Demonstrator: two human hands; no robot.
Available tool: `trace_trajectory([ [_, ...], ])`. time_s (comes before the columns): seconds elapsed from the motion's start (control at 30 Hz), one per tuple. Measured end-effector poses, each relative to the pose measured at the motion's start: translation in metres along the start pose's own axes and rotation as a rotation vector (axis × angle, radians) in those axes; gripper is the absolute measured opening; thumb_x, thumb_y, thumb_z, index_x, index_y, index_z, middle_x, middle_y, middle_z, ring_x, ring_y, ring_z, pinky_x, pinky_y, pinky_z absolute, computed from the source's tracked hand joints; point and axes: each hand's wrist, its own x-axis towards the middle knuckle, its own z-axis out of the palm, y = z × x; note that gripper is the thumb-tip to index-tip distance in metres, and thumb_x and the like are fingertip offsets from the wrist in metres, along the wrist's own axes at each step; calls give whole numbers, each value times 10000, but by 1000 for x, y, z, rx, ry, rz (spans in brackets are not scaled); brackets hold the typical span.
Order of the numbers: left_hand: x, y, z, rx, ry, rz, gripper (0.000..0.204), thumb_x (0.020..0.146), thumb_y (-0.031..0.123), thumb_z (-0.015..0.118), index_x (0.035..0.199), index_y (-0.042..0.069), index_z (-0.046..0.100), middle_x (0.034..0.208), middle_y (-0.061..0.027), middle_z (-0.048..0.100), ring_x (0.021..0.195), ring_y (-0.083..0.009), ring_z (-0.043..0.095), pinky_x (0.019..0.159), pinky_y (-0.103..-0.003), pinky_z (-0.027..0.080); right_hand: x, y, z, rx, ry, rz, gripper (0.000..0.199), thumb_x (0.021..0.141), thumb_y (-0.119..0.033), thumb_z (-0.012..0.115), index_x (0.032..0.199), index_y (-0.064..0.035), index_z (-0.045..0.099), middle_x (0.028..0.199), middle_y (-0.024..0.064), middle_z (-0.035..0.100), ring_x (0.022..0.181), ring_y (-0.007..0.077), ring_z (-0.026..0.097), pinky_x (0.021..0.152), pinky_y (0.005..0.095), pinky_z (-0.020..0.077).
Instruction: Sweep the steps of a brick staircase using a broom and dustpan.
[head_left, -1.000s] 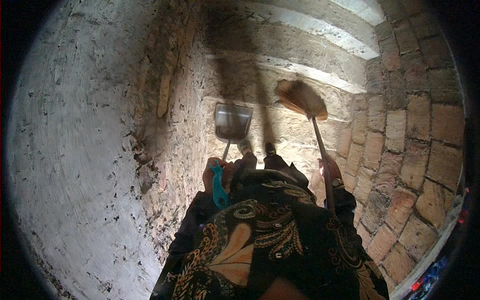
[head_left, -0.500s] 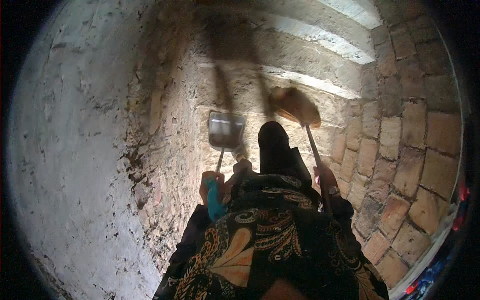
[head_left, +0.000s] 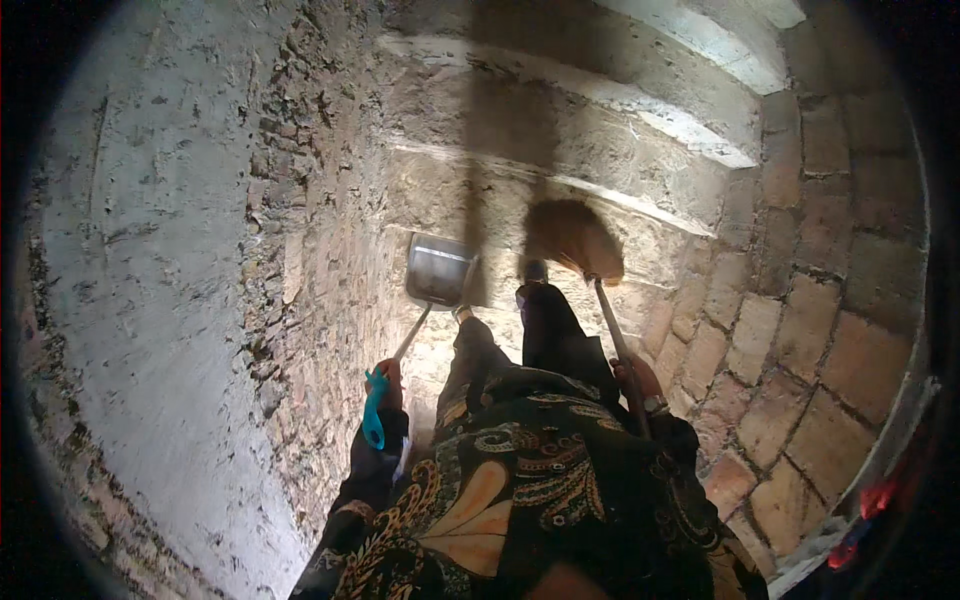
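Metal dustpan (head_left: 438, 270) sits tilted on a stone step (head_left: 560, 215), pan looks empty, hard to tell in the shadow. Left hand (head_left: 385, 385) is closed around the dustpan's long handle at its teal grip (head_left: 373, 410), below and left of the pan. Broom (head_left: 575, 240) head rests on the step just right of the dustpan. Right hand (head_left: 640, 380) grips the broom stick lower down, right of the dustpan. Rough stone wall (head_left: 180, 250) stands left of the dustpan.

Grey metal dustpan (head_left: 438, 271) with teal grip, tan broom (head_left: 575, 240), black-and-gold paisley garment (head_left: 520, 490).
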Motion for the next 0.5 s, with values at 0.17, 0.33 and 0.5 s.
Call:
trace_trajectory([
  [0.17, 9, 2, -1, -25, 12, -1, 374, 756, 329, 560, 908, -13, 552, 635, -90, 540, 505, -144, 522, 392, -253, 458, -23, -34, -24, 82, -49, 179, 308, 821, -339, 460, 859, -35, 487, 634, 25, 487, 463, 66, 445, 376, 171, 374],
  [0.33, 12, -3, 2, 9, 47, -8, 390, 750, 348, 560, 902, -11, 550, 625, -101, 532, 505, -154, 520, 392, -262, 457, -65, -35, -52, 778, -16, 304, 139, 840, -204, 427, 783, -85, 471, 595, -17, 449, 492, 46, 464, 391, 168, 382],
  [0.5, 24, -9, 9, -96, 90, -56, 308, 714, 276, 598, 863, 8, 570, 597, -64, 525, 511, -134, 513, 379, -246, 431, -50, -21, -103, 985, -68, 253, 258, 842, -267, 421, 818, -18, 482, 562, -9, 466, 463, 91, 477, 428, 212, 441],
])
